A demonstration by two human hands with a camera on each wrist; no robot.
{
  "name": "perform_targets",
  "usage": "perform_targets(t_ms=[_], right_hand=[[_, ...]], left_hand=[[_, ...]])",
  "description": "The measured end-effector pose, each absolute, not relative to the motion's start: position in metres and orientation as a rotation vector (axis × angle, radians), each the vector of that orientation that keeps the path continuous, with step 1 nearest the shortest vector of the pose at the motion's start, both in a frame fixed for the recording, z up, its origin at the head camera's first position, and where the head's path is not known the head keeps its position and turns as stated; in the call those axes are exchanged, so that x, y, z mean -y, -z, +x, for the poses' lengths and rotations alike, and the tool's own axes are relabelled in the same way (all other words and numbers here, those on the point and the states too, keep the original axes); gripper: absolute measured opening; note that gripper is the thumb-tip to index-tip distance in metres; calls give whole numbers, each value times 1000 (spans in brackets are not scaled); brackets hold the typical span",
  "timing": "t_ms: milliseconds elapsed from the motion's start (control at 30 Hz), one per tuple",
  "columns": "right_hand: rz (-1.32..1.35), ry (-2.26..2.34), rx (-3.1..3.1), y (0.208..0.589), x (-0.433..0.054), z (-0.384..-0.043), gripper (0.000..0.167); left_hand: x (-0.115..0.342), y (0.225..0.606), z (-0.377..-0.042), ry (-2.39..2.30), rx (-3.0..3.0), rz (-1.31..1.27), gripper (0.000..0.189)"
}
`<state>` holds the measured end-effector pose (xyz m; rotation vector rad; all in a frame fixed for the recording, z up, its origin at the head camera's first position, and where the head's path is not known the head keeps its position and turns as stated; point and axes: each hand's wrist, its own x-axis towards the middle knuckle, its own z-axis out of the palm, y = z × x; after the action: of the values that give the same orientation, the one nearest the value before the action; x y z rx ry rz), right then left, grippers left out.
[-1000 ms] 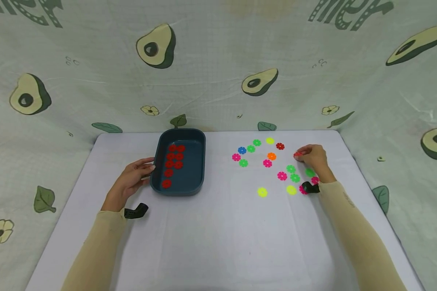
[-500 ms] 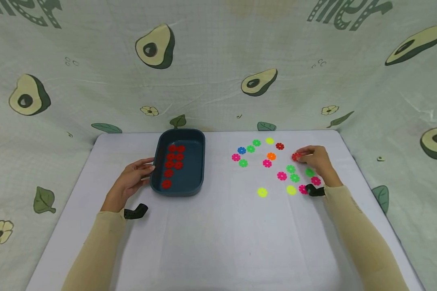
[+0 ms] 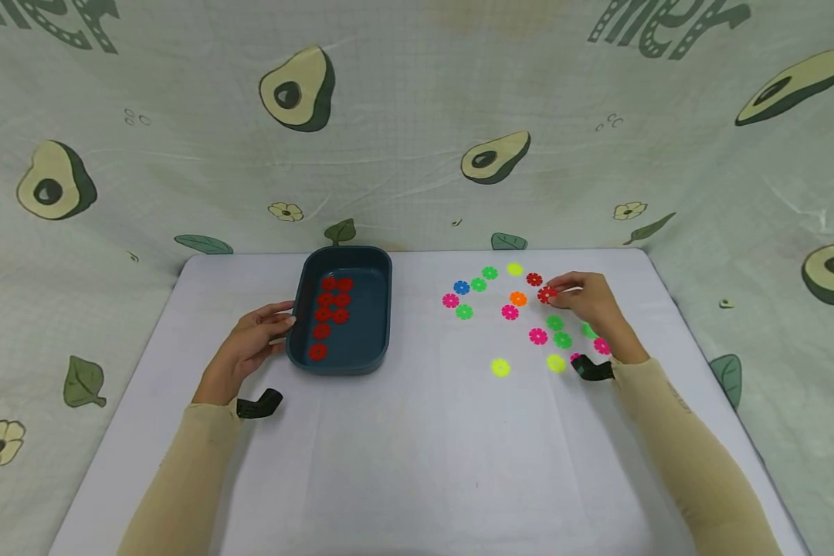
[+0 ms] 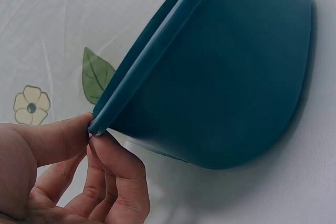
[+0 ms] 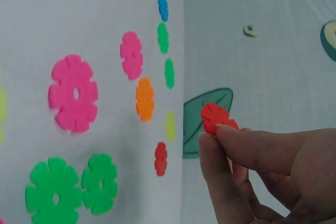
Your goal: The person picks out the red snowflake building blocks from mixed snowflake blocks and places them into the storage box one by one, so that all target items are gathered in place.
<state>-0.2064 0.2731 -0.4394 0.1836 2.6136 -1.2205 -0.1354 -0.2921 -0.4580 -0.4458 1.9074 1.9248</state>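
My left hand (image 3: 245, 349) pinches the left rim of a dark blue plastic tray (image 3: 363, 340) between thumb and fingers. In the left wrist view the tray's outer wall (image 4: 226, 77) slopes away from those fingertips. Several red snowflake discs (image 3: 322, 330) lie inside the tray, along its left half. My right hand (image 3: 589, 303) holds one red snowflake disc (image 5: 214, 115) by its edge, pinched between thumb and index finger, raised over the right part of the table. Close by on the tabletop lies another red disc (image 3: 534, 279).
Loose discs in several colours are scattered at the right: an orange disc (image 3: 518, 299), a blue disc (image 3: 462, 287), green discs (image 3: 554, 323), pink discs (image 3: 538, 336) and yellow discs (image 3: 500, 367). A patterned cloth (image 3: 403, 154) hangs behind the white table (image 3: 417, 455).
The right hand, with the red disc pinched in it, has shifted left and slightly toward the back over the last half second. The left hand and the tray stay in place.
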Motion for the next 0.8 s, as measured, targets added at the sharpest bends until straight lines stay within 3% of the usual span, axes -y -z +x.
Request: perform_targets(t_ms=[800], right_hand=[[-107,1347,-2446,429,-189,-204,29]], left_hand=[[294,461,-137,-1902,-1918,-446,60]])
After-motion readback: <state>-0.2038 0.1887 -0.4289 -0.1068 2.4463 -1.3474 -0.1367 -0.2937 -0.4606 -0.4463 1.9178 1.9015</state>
